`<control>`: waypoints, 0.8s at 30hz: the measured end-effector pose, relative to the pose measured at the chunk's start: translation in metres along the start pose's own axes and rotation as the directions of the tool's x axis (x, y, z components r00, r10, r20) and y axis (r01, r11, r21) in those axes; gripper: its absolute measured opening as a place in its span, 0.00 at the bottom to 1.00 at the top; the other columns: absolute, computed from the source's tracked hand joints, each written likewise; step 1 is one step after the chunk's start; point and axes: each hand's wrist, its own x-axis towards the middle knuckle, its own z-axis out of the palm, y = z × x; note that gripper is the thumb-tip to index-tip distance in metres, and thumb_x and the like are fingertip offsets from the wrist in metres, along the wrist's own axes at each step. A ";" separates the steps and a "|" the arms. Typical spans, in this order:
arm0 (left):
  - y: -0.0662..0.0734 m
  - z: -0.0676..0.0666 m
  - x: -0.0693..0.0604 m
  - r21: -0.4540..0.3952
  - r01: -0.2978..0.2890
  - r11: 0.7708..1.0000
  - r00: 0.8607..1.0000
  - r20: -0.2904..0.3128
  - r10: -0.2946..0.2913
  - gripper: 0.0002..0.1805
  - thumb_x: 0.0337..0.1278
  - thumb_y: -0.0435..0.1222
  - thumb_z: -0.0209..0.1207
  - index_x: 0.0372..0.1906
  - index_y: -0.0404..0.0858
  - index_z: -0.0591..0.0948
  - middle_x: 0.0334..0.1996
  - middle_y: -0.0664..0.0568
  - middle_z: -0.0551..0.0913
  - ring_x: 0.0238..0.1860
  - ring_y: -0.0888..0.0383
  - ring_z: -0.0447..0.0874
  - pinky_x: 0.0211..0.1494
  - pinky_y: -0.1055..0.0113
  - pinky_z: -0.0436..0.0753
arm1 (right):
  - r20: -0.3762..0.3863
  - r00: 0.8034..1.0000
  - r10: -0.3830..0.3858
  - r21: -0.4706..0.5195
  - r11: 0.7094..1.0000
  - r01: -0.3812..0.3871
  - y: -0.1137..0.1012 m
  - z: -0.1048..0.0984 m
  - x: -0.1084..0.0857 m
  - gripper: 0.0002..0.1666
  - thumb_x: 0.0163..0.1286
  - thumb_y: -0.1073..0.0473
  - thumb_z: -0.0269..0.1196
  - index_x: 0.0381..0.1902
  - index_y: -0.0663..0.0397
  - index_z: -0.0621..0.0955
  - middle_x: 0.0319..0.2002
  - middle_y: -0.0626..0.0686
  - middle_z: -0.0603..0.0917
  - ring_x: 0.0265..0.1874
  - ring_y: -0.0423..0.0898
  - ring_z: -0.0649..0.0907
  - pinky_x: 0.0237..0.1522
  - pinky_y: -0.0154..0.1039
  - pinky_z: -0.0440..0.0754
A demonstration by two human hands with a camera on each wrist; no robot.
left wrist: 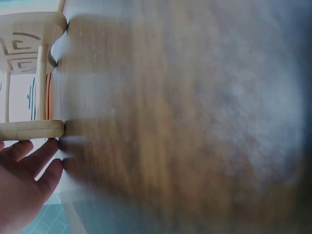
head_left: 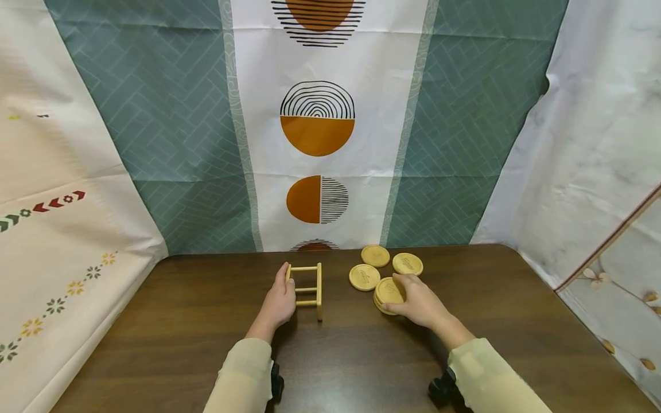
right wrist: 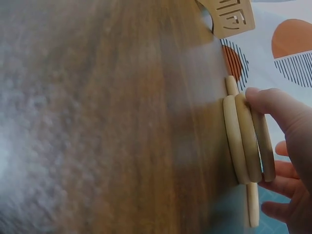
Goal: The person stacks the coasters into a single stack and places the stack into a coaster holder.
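Observation:
My left hand (head_left: 279, 301) grips the left side panel of a small wooden rack (head_left: 319, 292), which has rods between two side panels. In the left wrist view, fingertips lie against the outer face of that panel (left wrist: 31, 129). My right hand (head_left: 420, 303) pinches the top disc (head_left: 389, 291) of a short stack of round wooden discs. From the right wrist view, three discs show in the stack; the top one (right wrist: 263, 146) is slightly tilted from the middle one (right wrist: 249, 139), with thumb and fingers at its edges.
Three more discs lie separately behind the stack: one at the left (head_left: 364, 277), one farther back (head_left: 375, 256) and one at the right (head_left: 407, 264). The brown table (head_left: 356, 367) ends against hanging patterned cloths (head_left: 320, 69).

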 end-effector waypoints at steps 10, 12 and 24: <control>-0.001 0.002 0.001 0.003 0.008 1.000 1.000 -0.005 -0.008 0.29 0.74 0.40 0.32 0.75 0.43 0.45 0.71 0.35 0.56 0.68 0.36 0.60 0.67 0.41 0.61 | 0.005 1.000 -0.008 0.020 1.000 0.008 0.003 0.005 0.000 0.51 0.52 0.38 0.69 0.65 0.64 0.69 0.64 0.64 0.70 0.64 0.61 0.70 0.61 0.57 0.69; 0.000 0.001 0.001 0.001 0.010 1.000 1.000 -0.005 -0.010 0.29 0.74 0.40 0.32 0.75 0.43 0.45 0.71 0.35 0.56 0.68 0.36 0.60 0.67 0.41 0.61 | 0.005 1.000 -0.009 0.027 1.000 0.009 0.003 0.004 0.000 0.51 0.52 0.38 0.69 0.65 0.64 0.69 0.64 0.64 0.70 0.64 0.61 0.70 0.61 0.57 0.69; 0.003 -0.001 -0.001 0.000 0.017 1.000 1.000 0.009 -0.017 0.29 0.74 0.39 0.33 0.75 0.43 0.44 0.71 0.34 0.56 0.68 0.36 0.60 0.68 0.42 0.61 | 0.018 1.000 -0.014 0.046 0.999 0.013 0.004 0.003 0.000 0.52 0.52 0.37 0.69 0.65 0.64 0.68 0.64 0.64 0.70 0.63 0.60 0.70 0.61 0.57 0.69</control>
